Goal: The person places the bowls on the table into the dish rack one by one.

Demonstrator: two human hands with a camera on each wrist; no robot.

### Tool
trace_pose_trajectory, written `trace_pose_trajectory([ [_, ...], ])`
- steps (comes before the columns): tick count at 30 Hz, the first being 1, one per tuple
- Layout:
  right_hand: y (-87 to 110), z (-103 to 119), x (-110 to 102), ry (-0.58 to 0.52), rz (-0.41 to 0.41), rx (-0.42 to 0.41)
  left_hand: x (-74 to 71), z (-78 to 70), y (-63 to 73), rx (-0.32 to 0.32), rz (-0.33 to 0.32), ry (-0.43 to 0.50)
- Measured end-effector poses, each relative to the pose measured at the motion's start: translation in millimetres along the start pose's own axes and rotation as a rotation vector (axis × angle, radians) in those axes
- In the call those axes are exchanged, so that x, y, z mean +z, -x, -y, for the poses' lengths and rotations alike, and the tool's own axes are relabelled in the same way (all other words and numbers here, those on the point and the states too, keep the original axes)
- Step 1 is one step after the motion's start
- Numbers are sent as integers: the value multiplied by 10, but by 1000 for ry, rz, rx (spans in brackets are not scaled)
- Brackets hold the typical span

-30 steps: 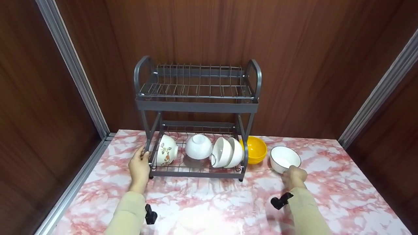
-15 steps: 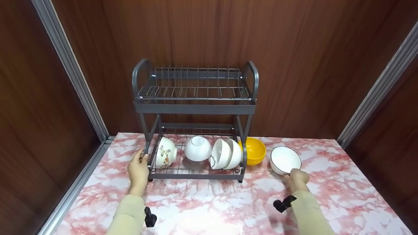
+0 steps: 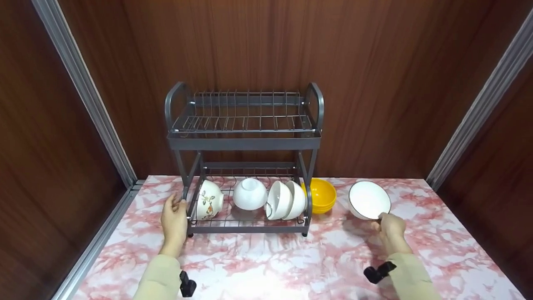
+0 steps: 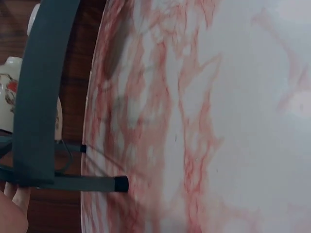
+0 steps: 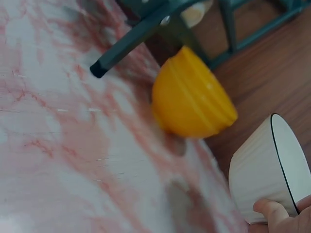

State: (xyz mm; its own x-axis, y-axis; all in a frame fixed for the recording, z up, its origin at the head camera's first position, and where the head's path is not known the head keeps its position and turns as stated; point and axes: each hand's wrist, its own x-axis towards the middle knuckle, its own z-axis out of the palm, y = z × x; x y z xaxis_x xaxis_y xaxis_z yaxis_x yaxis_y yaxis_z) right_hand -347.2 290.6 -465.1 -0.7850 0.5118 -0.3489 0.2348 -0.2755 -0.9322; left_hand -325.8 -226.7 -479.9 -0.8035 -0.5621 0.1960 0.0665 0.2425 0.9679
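Note:
A white bowl with a dark rim [image 3: 369, 200] tilts in my right hand [image 3: 392, 229], which pinches it by the rim. In the right wrist view the bowl [image 5: 262, 170] hangs above the table, with a shadow below. At the far side, my left hand [image 3: 174, 221] holds the left side post of a grey two-tier dish rack [image 3: 245, 144]. The lower tier carries a flowered bowl [image 3: 209, 201] on its side, an upside-down white bowl [image 3: 250, 195] and two white bowls [image 3: 279, 201] leaning together on their sides. In the left wrist view, fingers [image 4: 22, 198] show by the rack frame.
Stacked yellow bowls [image 3: 322, 196] stand right beside the rack, between it and the held bowl. The rack's upper tier [image 3: 245, 123] has wire dividers. Brown wood-grain panels [image 3: 374, 83] enclose the marbled red-and-white table [image 3: 266, 266] at the back and sides.
My right hand has lifted the dark-rimmed bowl off the table, shifted it slightly right and tilted it. The left hand stays on the rack. The head view has tilted up a little.

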Motion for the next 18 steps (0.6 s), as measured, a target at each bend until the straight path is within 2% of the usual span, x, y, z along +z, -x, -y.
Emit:
trace_pose_trajectory([
  [2,72,60,-19,24,48,-15,8,-40,40,9,-38,78],
  [5,218,148,-29,-2,168,-33,45,-136,115,56,-141,195],
  [7,327,195,-11,-34,241,-50,81,-214,180,89,-200,213],
  [9,438,231,11,-60,306,-70,134,-292,252,129,-226,209],
  [11,540,247,40,-60,342,-94,201,-368,330,158,-215,178],
  [14,711,259,75,-55,404,-133,320,-487,453,210,-146,186],
  [18,942,229,173,-71,447,-181,469,-664,655,258,12,245],
])
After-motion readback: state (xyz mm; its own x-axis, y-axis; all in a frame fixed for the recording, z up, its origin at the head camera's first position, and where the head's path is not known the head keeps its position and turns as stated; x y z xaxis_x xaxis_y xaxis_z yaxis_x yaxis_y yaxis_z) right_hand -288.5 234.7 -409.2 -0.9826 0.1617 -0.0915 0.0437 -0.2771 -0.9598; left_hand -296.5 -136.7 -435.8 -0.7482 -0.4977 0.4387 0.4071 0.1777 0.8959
